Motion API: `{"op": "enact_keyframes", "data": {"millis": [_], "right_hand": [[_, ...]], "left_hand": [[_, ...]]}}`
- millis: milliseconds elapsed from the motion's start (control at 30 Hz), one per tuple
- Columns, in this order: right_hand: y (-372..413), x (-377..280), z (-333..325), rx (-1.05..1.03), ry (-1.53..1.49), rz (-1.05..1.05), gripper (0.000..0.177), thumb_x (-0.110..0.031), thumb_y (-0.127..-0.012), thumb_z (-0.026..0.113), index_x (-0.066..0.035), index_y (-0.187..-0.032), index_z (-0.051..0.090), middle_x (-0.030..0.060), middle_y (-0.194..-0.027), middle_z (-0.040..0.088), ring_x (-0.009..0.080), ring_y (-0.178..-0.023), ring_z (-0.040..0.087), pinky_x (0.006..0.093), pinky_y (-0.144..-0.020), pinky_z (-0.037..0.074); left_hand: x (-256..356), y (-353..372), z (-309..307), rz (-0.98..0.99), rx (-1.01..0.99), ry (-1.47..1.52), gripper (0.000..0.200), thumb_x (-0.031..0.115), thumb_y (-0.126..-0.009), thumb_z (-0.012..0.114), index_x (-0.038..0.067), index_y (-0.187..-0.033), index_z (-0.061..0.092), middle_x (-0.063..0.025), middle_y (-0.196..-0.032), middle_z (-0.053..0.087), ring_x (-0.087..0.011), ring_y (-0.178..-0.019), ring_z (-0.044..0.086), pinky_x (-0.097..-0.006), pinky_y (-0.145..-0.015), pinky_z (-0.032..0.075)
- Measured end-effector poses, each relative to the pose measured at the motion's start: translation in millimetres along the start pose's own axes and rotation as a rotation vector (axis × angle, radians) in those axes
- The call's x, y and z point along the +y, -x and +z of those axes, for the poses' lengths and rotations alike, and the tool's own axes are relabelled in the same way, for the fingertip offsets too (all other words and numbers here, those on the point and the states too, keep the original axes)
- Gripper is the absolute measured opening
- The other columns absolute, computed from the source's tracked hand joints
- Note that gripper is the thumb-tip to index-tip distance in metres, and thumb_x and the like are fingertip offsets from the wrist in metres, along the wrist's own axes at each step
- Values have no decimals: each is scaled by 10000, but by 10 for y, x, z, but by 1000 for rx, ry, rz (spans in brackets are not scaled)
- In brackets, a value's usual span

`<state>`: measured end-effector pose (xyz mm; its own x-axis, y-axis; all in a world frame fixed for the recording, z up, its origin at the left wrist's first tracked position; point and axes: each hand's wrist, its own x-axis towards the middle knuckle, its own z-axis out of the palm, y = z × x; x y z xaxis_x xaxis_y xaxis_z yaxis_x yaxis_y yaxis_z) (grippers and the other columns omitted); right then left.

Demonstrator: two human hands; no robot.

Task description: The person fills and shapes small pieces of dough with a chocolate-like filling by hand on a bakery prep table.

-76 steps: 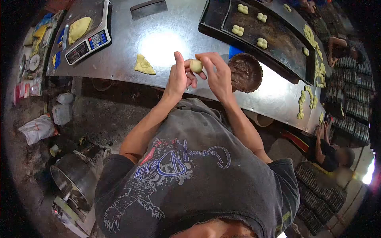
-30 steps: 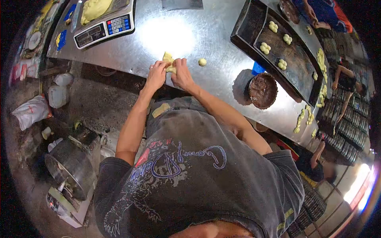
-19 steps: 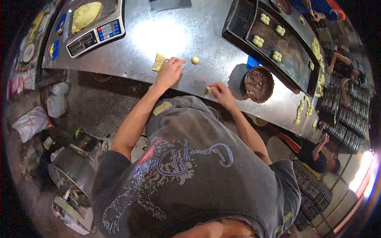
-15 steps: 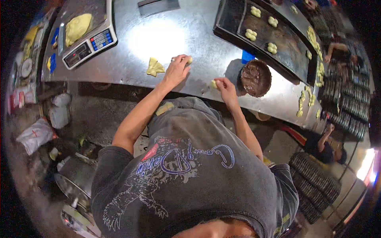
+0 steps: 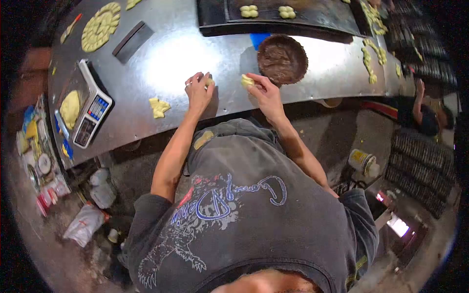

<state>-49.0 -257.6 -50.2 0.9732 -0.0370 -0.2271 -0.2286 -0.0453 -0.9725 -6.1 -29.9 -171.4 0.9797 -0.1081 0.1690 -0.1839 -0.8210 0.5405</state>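
Note:
My left hand (image 5: 198, 93) rests at the steel table, fingers curled over a small dough piece (image 5: 209, 82) that is partly hidden. My right hand (image 5: 266, 97) pinches another pale yellow dough piece (image 5: 247, 81) between thumb and fingers, just left of and below the round brown bowl (image 5: 282, 58). The bowl's inside is coated with a dark brown paste. Left of my left hand, an irregular scrap of dough (image 5: 159, 108) lies on the metal.
A digital scale (image 5: 93, 110) with dough (image 5: 71, 110) stands at the left. Behind are a cut dough round (image 5: 101, 27), a flat dark bar (image 5: 133, 41) and a black tray (image 5: 312, 17) with shaped dough. Another person (image 5: 425, 115) is at the right.
The camera view has turned, so the table, scale and bowl appear shifted. More of the dough in my right hand shows now. Both hands still hold dough.

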Motion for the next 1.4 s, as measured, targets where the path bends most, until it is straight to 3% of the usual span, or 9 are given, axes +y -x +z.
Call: {"op": "enact_keyframes", "data": {"millis": [300, 467, 600, 733, 900, 933, 1067, 1233, 1400], "right_hand": [[99, -247, -151, -263, -661, 303, 239, -119, -943, 700, -22, -1161, 686, 43, -1061, 688, 104, -940, 618, 265, -826, 510], [92, -104, -517, -407, -962, 332, 145, -197, -1005, 609, -73, -1066, 654, 7, -995, 664, 73, -889, 627, 239, -778, 515], [-230, 11, -860, -225, -499, 240, 144, -209, -989, 634, -67, -969, 630, 2, -882, 647, 128, -771, 628, 296, -706, 500], [-599, 232, -1228, -32, 482, -30, 271, -282, -1026, 512, -48, -1082, 637, 175, -1052, 701, 276, -1022, 657, 421, -910, 424], [-692, 493, -1114, -204, 891, -56, 364, -315, -1039, 385, -68, -1144, 631, 225, -1137, 688, 424, -1135, 606, 587, -1036, 250], [-723, 452, -1092, -232, 892, -39, 395, -355, -1041, 388, -53, -1142, 622, 227, -1129, 678, 398, -1126, 612, 537, -988, 341], [-878, 439, -1018, -187, 240, 211, 392, -386, -1054, 428, -57, -1134, 626, 141, -1090, 682, 288, -1036, 635, 455, -900, 443], [-678, -104, -754, -449, -725, 503, 333, -374, -1082, 454, -105, -1154, 637, 20, -1082, 667, 150, -997, 620, 359, -935, 464], [-214, -693, -243, -510, -964, 399, 369, -168, -1011, 578, -55, -1360, 543, 100, -1292, 608, 207, -1195, 570, 388, -1047, 445]], "left_hand": [[1592, -247, -620, 659, 247, 528, 370, 381, -1004, 565, 52, -1128, 681, -108, -1066, 703, -312, -1042, 640, -412, -959, 460], [1876, -270, -352, 639, 203, 618, 473, 466, -937, 650, 54, -1170, 658, -100, -1087, 701, -325, -1050, 649, -418, -953, 469], [2010, -119, -266, 393, 94, 416, 507, 372, -953, 658, 30, -1321, 590, -153, -1202, 674, -313, -1095, 643, -403, -989, 465], [1739, 237, -337, -243, -307, 787, 379, 232, -1051, 526, -38, -1308, 595, -167, -1160, 699, -191, -1102, 650, -335, -987, 480], [1491, 559, -619, -453, 27, 738, 354, 234, -1083, 469, -28, -1258, 631, -123, -1097, 704, -190, -1050, 657, -326, -950, 495], [1431, 586, -653, -495, 91, 754, 360, 241, -1087, 462, -24, -1264, 629, -114, -1097, 700, -199, -1049, 657, -329, -937, 503], [1274, 572, -738, -561, 265, 922, 368, 256, -1088, 468, -27, -1270, 618, -110, -1102, 690, -177, -1037, 647, -340, -959, 500], [1426, 250, -906, -391, 45, 930, 340, 226, -1068, 510, -8, -1292, 615, -112, -1155, 691, -206, -1065, 646, -336, -983, 483], [1703, 17, -1202, -143, -114, 788, 302, 157, -1022, 594, -6, -1272, 647, -122, -1206, 700, -192, -1112, 645, -329, -974, 490]]}}
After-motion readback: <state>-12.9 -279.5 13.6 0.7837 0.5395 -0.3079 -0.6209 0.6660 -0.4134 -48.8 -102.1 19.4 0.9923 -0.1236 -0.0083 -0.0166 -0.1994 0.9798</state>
